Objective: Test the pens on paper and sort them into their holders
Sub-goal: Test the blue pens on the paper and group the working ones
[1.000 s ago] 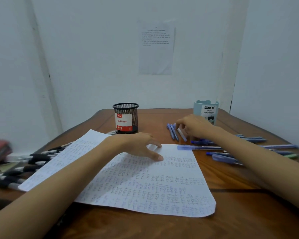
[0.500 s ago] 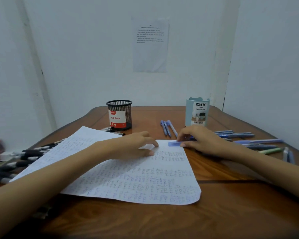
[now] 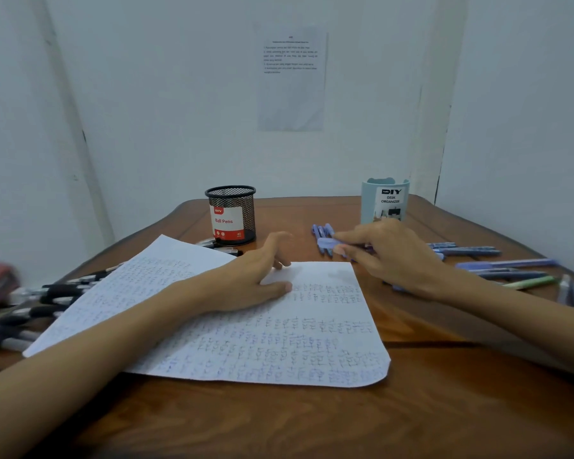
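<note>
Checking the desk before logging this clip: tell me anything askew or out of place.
The paper lies skewed, its left edge reaching the black pens. Blue pens lie scattered at right; none shows above the mesh holder. Nothing looks spilled or damaged.

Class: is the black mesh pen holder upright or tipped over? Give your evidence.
Upright. The black mesh pen holder stands on its base on the wooden table, open rim on top, its label reading level.

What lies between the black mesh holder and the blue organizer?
Head view: bare wooden table; a few blue pens lie slightly nearer the camera.
</note>
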### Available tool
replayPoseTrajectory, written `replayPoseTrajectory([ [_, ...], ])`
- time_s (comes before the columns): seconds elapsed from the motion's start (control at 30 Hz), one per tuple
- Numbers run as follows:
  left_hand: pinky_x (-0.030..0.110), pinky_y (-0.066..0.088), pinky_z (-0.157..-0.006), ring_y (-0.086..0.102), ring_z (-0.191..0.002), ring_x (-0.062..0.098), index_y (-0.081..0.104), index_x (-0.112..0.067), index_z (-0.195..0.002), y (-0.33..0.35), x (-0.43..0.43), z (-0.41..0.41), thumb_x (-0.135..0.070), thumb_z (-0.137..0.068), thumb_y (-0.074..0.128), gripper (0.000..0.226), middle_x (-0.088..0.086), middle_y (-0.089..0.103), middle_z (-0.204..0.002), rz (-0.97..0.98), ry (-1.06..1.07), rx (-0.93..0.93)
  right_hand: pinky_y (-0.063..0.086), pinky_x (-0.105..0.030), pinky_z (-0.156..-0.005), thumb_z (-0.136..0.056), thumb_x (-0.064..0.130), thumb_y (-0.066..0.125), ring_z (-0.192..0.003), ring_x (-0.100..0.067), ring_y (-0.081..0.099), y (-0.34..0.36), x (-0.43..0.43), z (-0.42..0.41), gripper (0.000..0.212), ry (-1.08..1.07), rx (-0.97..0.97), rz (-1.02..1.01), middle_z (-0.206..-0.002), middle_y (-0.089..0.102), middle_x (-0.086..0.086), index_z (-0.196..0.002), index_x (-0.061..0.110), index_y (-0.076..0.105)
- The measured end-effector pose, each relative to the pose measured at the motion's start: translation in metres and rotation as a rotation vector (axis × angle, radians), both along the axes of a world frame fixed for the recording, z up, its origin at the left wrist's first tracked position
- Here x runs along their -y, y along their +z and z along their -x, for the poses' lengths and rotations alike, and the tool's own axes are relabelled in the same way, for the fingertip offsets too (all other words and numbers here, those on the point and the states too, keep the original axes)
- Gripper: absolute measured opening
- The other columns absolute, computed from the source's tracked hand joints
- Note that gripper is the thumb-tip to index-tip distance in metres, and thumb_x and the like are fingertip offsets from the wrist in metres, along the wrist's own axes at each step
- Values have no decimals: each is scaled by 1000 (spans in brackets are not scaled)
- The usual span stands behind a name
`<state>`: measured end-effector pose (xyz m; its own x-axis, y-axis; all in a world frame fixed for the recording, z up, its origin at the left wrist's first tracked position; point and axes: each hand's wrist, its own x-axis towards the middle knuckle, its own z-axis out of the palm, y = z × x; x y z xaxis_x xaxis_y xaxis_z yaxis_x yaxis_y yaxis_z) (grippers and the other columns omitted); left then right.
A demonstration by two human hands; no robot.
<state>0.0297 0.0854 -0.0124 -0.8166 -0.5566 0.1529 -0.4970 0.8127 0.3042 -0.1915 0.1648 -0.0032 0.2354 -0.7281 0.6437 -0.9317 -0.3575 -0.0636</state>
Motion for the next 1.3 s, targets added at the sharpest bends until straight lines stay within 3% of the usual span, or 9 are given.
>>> replayPoseTrajectory([
  [0.1, 27, 33, -106, 44, -118, 10, 3, -24, -141, -3, 2, 0, -32, -95, 48, 65, 0, 47, -128, -16, -1, 14, 54, -31, -73, -86, 55, 39, -84, -16, 65, -2, -3, -2, 52, -110, -59, -128, -101, 72, -4, -120, 25, 64],
  [0.5, 17, 28, -100, 41, -118, 7, 9, -23, -140, -5, 5, 1, -34, -97, 42, 55, -3, 41, -133, -38, 9, 77, 45, -27, -87, -78, 69, 43, -115, -16, 54, 14, -6, 6, 70, -351, -393, -352, -133, 56, 2, -140, 35, 38],
  [0.6, 18, 28, -101, 39, -120, 6, 13, -22, -141, -4, 4, 1, -34, -98, 40, 52, -4, 40, -135, -37, 6, 99, 43, -26, -88, -78, 58, 57, -111, -12, 51, 26, -15, 18, 87, -329, -210, -649, -142, 44, -2, -148, 34, 12],
  [0.73, 19, 28, -102, 39, -121, 7, 19, -21, -139, 0, 0, 1, -34, -98, 38, 46, -5, 39, -136, -28, 8, 138, 49, -15, -61, -88, 23, 62, -69, -9, 60, 52, -24, 42, 48, -218, 35, -808, -92, 62, -6, -130, 28, 40],
  [0.87, 20, 30, -101, 40, -118, 6, 30, -23, -136, 3, -3, 1, -35, -99, 35, 39, -7, 37, -133, 8, 9, 190, 53, -24, -49, -90, 11, 53, -56, -14, 61, 57, -39, 54, 14, 60, 643, -779, -78, 65, -6, -100, 14, 61],
  [1.0, 23, 31, -101, 41, -116, 8, 36, -25, -136, 5, -4, 2, -39, -98, 33, 40, -8, 35, -129, -3, 18, 235, 55, -20, -47, -91, 8, 49, -54, -9, 64, 41, -32, 49, 19, 190, 1283, -685, -85, 70, -7, -100, 13, 65],
  [1.07, 24, 30, -103, 40, -119, 8, 34, -27, -138, 7, -4, 1, -44, -96, 33, 45, -9, 33, -132, -34, 15, 252, 55, -21, -47, -73, 9, 71, -61, -13, 68, 36, -31, 46, 30, 374, 1564, -669, -89, 72, -10, -103, 10, 69],
  [1.13, 22, 25, -105, 34, -126, 6, 28, -28, -141, 8, -7, 0, -51, -92, 31, 55, -12, 26, -141, -85, 7, 274, 54, -21, -46, -51, 16, 86, -69, -15, 71, 27, -29, 42, 50, 430, 1598, -604, -93, 73, -9, -99, 13, 73],
  [1.3, 21, 5, -108, 7, -141, 3, 6, -33, -149, 7, -9, 1, -58, -87, 22, 69, -20, 0, -155, -145, 15, 353, 52, -17, -47, -71, 26, 63, -59, -8, 66, 13, -32, 8, 27, 279, 1308, -504, -73, 71, 3, -95, 14, 65],
])
